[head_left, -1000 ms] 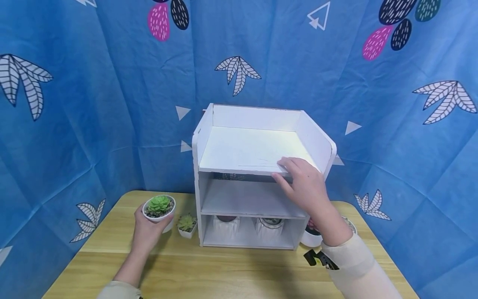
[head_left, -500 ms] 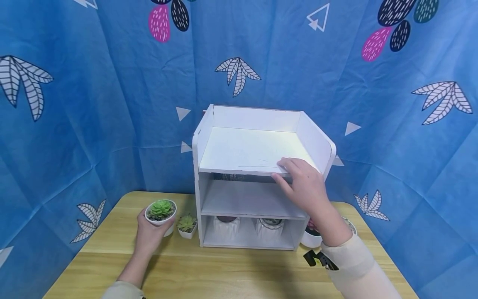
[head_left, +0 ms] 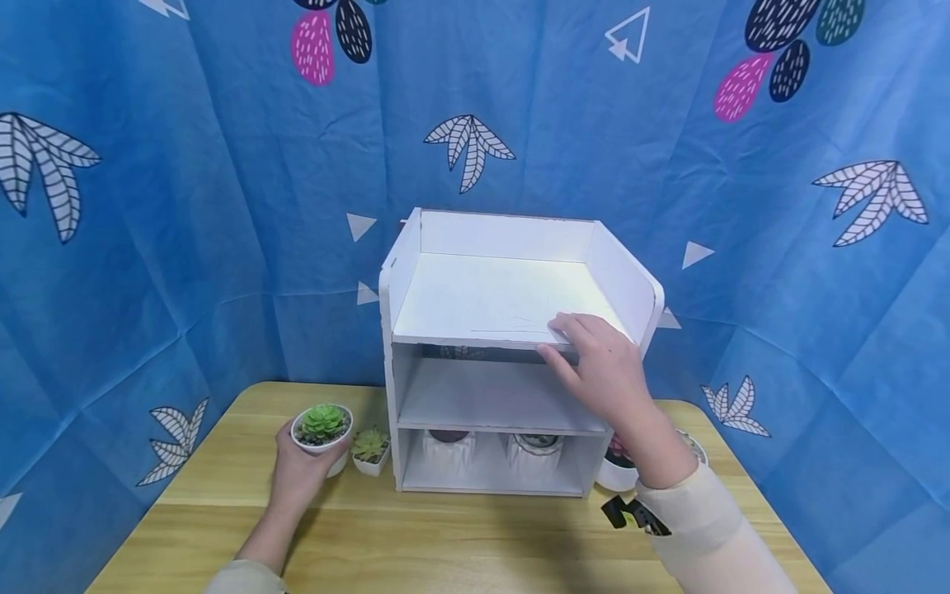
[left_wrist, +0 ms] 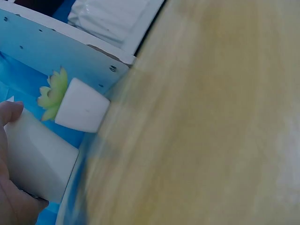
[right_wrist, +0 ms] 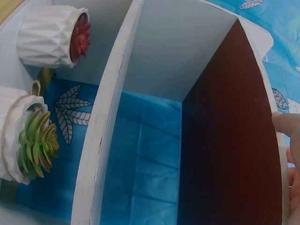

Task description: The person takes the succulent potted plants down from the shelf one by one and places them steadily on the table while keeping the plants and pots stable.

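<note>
My left hand (head_left: 295, 474) grips a round white pot (head_left: 336, 464) with a bright green succulent (head_left: 322, 422), left of the white shelf unit (head_left: 490, 293). In the left wrist view the pot (left_wrist: 40, 157) is tilted in the picture; whether its base touches the table cannot be told. Close beside it stands a smaller white pot (left_wrist: 83, 107) with a pale green succulent. My right hand (head_left: 603, 369) holds the front edge of the unit's top board, fingers on top and thumb below. The right wrist view shows that hand (right_wrist: 293, 164) at the board's edge.
The unit's lowest compartment holds a ridged white pot (right_wrist: 49, 37) with a red succulent and a twine-tied white pot (right_wrist: 11, 136) with a green one. Two more potted plants, one a white pot (head_left: 616, 476), stand right of the unit, partly behind my forearm. Blue cloth (head_left: 319, 206) hangs behind.
My left hand has moved slightly right and nearer with the gripped pot, closer to the small potted succulent. My right hand stays on the top board's edge.
</note>
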`<control>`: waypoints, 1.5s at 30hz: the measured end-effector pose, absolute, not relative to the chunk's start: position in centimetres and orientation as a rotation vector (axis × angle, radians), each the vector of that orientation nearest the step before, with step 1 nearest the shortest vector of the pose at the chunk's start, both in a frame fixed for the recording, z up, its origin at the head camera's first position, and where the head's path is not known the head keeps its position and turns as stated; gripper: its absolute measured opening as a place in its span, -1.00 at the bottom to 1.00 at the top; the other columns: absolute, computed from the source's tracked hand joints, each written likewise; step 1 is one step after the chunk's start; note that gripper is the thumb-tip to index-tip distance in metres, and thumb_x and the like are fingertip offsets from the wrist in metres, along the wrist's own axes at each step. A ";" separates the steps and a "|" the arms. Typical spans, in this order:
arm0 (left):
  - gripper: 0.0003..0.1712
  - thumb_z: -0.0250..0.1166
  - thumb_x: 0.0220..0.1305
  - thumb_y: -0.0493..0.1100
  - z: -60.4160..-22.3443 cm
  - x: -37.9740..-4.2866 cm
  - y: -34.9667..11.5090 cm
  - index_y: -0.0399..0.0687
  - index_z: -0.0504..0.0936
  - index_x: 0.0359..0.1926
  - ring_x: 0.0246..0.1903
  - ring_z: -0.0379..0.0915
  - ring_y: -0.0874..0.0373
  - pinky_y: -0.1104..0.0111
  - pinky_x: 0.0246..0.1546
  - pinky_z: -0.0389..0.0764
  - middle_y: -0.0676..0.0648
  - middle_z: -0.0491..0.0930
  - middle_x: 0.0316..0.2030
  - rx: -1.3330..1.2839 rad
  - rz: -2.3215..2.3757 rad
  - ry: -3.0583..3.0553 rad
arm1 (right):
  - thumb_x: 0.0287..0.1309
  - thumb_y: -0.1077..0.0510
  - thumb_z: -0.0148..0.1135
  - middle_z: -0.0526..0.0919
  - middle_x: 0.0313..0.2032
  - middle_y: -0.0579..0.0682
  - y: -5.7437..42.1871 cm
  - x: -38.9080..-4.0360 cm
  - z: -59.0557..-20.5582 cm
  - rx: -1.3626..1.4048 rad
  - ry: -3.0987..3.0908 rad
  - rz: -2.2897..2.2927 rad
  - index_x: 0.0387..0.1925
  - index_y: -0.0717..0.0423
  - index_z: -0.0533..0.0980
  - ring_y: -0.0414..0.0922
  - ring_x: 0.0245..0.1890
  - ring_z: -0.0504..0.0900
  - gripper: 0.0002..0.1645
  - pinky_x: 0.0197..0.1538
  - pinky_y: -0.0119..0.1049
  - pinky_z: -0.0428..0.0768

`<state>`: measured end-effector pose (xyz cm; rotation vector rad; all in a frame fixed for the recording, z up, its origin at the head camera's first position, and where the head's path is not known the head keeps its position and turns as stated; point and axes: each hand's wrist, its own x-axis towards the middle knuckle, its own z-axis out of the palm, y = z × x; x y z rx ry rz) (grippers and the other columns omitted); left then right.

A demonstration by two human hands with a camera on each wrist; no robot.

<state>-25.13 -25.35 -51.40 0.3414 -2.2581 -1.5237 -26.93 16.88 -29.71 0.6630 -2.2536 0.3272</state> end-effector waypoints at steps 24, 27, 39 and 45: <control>0.33 0.52 0.12 0.12 -52.4 -24.9 -26.0 -0.25 -0.24 0.53 0.39 0.07 -0.36 -0.21 0.35 0.17 -0.46 0.04 0.40 0.353 -1.530 -2.293 | 0.24 -0.20 0.32 0.67 0.10 0.07 16.8 -26.7 -29.6 0.654 -2.264 0.331 0.10 0.06 0.61 0.06 0.16 0.59 -0.45 0.14 0.08 0.56; 0.33 0.52 0.12 0.11 -52.5 -24.9 -26.0 -0.26 -0.24 0.53 0.39 0.06 -0.37 -0.22 0.35 0.16 -0.46 0.04 0.40 0.350 -1.526 -2.295 | 0.24 -0.20 0.32 0.66 0.11 0.08 16.8 -26.7 -29.6 0.651 -2.268 0.328 0.11 0.05 0.61 0.06 0.17 0.58 -0.44 0.15 0.08 0.56; 0.30 0.51 0.13 0.06 -52.5 -24.5 -25.8 -0.28 -0.23 0.53 0.39 0.06 -0.39 -0.23 0.35 0.16 -0.48 0.05 0.41 0.350 -1.518 -2.293 | 0.24 -0.21 0.31 0.66 0.12 0.07 16.7 -26.7 -29.7 0.643 -2.290 0.327 0.12 0.06 0.60 0.06 0.18 0.58 -0.43 0.16 0.08 0.55; 0.30 0.51 0.14 0.01 -52.3 -24.5 -25.9 -0.30 -0.24 0.53 0.39 0.05 -0.40 -0.25 0.35 0.14 -0.49 0.04 0.41 0.347 -1.516 -2.309 | 0.24 -0.20 0.31 0.66 0.12 0.08 16.8 -26.7 -29.7 0.647 -2.283 0.325 0.12 0.06 0.60 0.06 0.18 0.58 -0.43 0.17 0.08 0.55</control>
